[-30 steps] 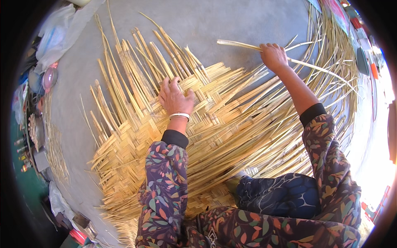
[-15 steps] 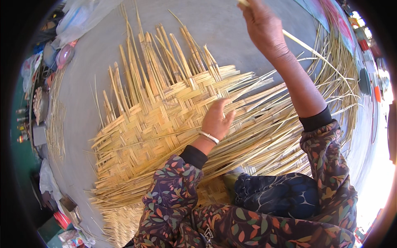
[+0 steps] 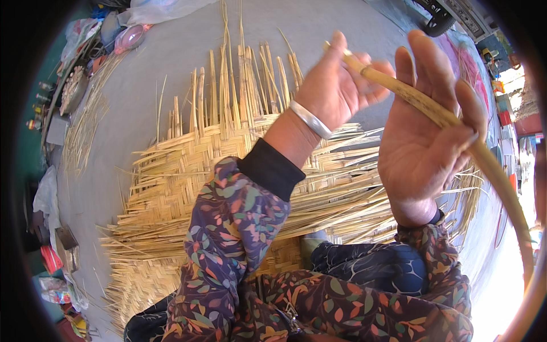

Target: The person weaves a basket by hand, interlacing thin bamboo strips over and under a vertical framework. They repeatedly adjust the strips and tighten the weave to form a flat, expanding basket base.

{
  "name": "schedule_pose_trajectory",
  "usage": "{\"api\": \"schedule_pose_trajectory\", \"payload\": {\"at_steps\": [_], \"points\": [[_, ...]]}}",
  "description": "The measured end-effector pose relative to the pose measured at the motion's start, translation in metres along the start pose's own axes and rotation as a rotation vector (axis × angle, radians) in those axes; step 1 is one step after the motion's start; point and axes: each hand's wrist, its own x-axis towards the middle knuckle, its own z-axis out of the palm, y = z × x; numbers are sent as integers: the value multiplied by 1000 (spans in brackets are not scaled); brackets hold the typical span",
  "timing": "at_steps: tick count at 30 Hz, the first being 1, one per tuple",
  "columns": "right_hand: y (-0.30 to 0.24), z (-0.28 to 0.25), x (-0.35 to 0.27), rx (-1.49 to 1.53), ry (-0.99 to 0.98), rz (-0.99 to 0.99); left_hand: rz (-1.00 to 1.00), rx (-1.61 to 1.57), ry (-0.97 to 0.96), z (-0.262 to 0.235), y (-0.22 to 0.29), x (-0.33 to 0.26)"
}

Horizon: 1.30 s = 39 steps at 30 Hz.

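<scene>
A long yellowish reed strip (image 3: 413, 98) with darker nodes slants across the upper right and bends down toward the right rim. My right hand (image 3: 419, 142), palm facing up, pinches it between thumb and fingers, the other fingers spread. The strip's upper end lies at the thumb and fingers of my left hand (image 3: 336, 85), which wears a silver bangle; its fingers are partly blurred. Both hands are raised above a woven reed mat (image 3: 182, 176). Upright reed ends stand out along the mat's far edge, and loose ends fan out to the right.
My bent knee (image 3: 370, 265) in dark blue patterned cloth rests at the mat's near side. Loose reeds (image 3: 85, 134) lie on the grey floor at left. Bags, a pink bowl (image 3: 130, 39) and other goods line the left edge. A black wheel (image 3: 436, 20) shows at upper right.
My left hand has risen from the mat to the reed strip. My right hand has come down and nearer, palm turned up, with a strip in it. The view has shifted a little.
</scene>
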Motion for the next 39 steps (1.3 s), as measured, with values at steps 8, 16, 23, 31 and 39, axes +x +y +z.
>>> {"api": "schedule_pose_trajectory", "payload": {"at_steps": [8, 16, 23, 31, 39], "points": [[-25, 4, -16, 665, 239, 655, 376, 232, -138, 36, 154, -60], [44, -13, -63, 1069, 336, 1175, 703, 590, 420, 5, 187, -175], [95, -2, -143, 834, 337, 1612, 16, 673, 797, -155, 106, -257], [93, -12, -154, 765, 55, 1611, 570, 2469, 207, -88, 38, -159], [82, -22, -156, 758, 51, 1550, -472, 1614, 491, -103, 45, -143]]}}
